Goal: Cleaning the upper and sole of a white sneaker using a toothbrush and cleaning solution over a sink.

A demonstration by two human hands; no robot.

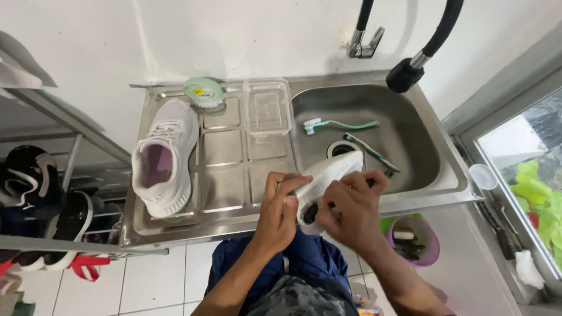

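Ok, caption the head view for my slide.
Both hands, left and right, hold a white sneaker over the steel sink.

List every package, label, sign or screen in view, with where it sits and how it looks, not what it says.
Sticker: on top of the round green scrub brush at the back of the drainboard; small, yellow with a bit of red.
Clear plastic box: empty, on the drainboard beside the sink; rectangular, see-through.
No signs or screens show.

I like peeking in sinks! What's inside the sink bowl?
In the sink lie two green toothbrushes beside the drain ring. A white shoe, held by both hands, covers the bowl's near part, so anything beneath stays hidden.
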